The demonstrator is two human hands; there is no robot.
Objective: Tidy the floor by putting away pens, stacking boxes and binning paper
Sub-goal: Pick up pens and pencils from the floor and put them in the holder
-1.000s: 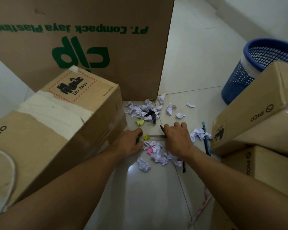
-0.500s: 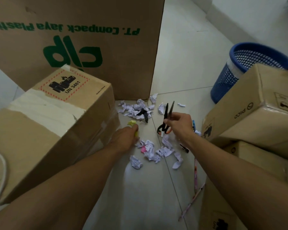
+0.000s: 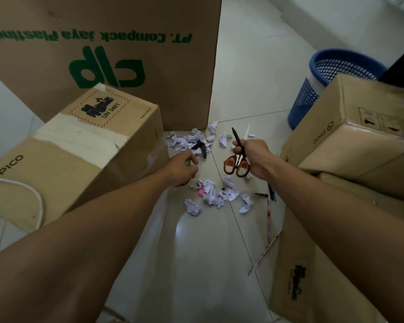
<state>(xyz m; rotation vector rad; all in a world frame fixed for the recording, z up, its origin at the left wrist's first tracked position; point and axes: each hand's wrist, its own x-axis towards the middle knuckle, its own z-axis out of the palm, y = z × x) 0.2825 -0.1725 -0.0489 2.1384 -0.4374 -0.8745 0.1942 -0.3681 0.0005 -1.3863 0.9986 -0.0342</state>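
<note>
My right hand [image 3: 254, 156] grips black-and-orange scissors [image 3: 237, 166] together with a black pen [image 3: 238, 142], lifted above the floor. My left hand [image 3: 181, 171] is curled round a small yellow-green scrap, low over the tiles. Crumpled white paper [image 3: 211, 194] with a pink bit lies below the hands, and more paper scraps [image 3: 189, 139] lie against the big box. Pink pens [image 3: 269, 217] and a dark pen [image 3: 261, 195] lie on the floor at the right. A blue mesh bin [image 3: 313, 89] stands at the back right.
A large printed carton [image 3: 103, 54] stands upright at the back. A PICO box [image 3: 68, 159] lies tilted at the left. Stacked PICO boxes [image 3: 348, 148] crowd the right side, another box [image 3: 313, 276] below them. White tiled floor [image 3: 196, 264] stretches between them.
My right hand has picked the scissors and a black pen up off the floor and raised them. My left hand moved forward and closed on a yellow scrap.
</note>
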